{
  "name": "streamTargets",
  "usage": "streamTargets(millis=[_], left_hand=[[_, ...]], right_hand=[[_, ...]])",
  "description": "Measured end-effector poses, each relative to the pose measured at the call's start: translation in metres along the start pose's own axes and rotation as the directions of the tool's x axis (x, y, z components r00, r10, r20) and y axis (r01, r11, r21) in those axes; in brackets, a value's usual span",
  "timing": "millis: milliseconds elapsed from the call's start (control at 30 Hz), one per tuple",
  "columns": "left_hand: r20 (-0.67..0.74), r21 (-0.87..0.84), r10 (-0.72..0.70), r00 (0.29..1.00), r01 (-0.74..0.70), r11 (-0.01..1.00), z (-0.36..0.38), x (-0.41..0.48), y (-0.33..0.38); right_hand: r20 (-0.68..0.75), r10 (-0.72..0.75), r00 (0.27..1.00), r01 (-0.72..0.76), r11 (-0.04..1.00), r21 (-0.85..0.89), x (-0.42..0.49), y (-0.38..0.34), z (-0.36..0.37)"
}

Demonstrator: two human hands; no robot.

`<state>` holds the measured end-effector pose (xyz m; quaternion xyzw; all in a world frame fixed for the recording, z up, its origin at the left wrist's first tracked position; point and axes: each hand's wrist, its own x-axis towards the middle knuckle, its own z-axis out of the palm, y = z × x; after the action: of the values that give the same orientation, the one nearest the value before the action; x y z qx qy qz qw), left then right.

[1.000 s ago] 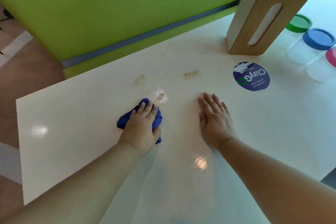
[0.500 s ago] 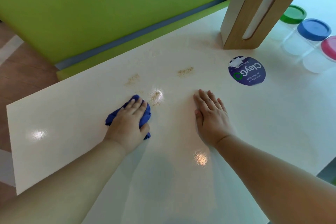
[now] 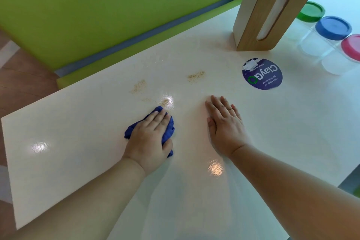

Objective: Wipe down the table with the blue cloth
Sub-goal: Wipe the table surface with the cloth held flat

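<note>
The crumpled blue cloth lies on the white table near its middle. My left hand covers most of it, fingers laid over the top and thumb hooked round its right side. The cloth's far tip touches a patch of brown crumbs. Two more crumb patches lie farther back, one to the left and one to the right. My right hand rests flat on the table to the right of the cloth, fingers straight, holding nothing.
A wooden tissue box stands at the back right, with a round purple sticker in front of it. Clear jars with a green lid, blue lid and pink lid stand at the right edge. A green bench runs behind the table.
My left hand has slid the cloth slightly back and then forward, so its tip now meets the nearest crumb patch. The right hand has stayed flat in place.
</note>
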<state>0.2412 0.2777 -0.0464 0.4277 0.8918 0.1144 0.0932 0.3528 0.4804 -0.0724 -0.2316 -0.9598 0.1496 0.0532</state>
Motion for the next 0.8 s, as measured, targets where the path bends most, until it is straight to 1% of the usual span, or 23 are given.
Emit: streamTargets(millis=[67,100,200,233,267,333,367,400,500,533,633,667,700,800], left_hand=[[-0.058,-0.03,-0.092,0.994,0.091,0.995,-0.002,0.008,0.0],[-0.059,-0.026,-0.093,0.994,0.091,0.995,-0.001,0.009,0.004],[0.025,0.049,0.044,0.999,-0.045,0.998,0.005,0.001,0.01],[0.043,0.06,0.062,0.997,-0.065,0.996,0.005,0.0,0.007],[0.032,0.05,0.042,0.999,-0.043,0.998,0.002,0.002,0.003],[-0.026,0.005,-0.059,0.998,0.059,0.998,-0.001,0.008,0.0],[-0.036,0.003,-0.078,0.996,0.079,0.997,-0.001,0.01,0.003],[-0.027,0.015,-0.061,0.998,0.061,0.998,0.001,0.009,0.008],[0.035,0.049,0.067,0.997,-0.069,0.996,0.005,0.004,0.01],[0.036,0.043,0.069,0.997,-0.07,0.997,0.003,0.007,0.005],[-0.021,0.003,-0.069,0.997,0.069,0.998,-0.001,0.023,-0.002],[-0.019,0.005,-0.082,0.996,0.082,0.997,0.001,0.025,0.0],[0.0,0.016,-0.053,0.999,0.053,0.998,0.003,0.024,0.004],[0.102,0.037,0.117,0.988,-0.121,0.992,0.006,0.016,0.002]], right_hand=[[-0.001,-0.002,1.0,0.002,1.0,0.001,0.0,0.0,0.0],[-0.003,-0.003,1.0,0.003,1.0,-0.001,0.0,0.0,0.001],[-0.004,-0.002,1.0,0.002,1.0,-0.01,0.0,0.001,0.002],[-0.005,0.0,1.0,0.0,1.0,-0.008,0.0,0.001,0.002],[-0.005,0.001,1.0,-0.001,1.0,-0.005,0.0,0.001,0.002],[-0.005,0.001,1.0,-0.001,1.0,-0.003,0.0,0.0,0.002],[-0.006,0.001,1.0,-0.001,1.0,-0.004,0.0,0.001,0.002],[-0.006,-0.001,1.0,0.001,1.0,-0.004,0.0,0.001,0.002],[-0.006,0.002,1.0,-0.002,1.0,-0.006,-0.001,0.002,0.002],[-0.003,0.004,1.0,-0.004,1.0,-0.006,-0.001,0.001,0.001],[0.002,0.002,1.0,-0.001,1.0,-0.009,0.0,0.001,0.002],[0.001,0.0,1.0,0.0,1.0,-0.011,0.0,0.001,0.002],[0.0,-0.001,1.0,0.001,1.0,-0.01,0.0,0.001,0.002],[0.005,-0.001,1.0,0.001,1.0,-0.017,0.0,0.001,0.001]])
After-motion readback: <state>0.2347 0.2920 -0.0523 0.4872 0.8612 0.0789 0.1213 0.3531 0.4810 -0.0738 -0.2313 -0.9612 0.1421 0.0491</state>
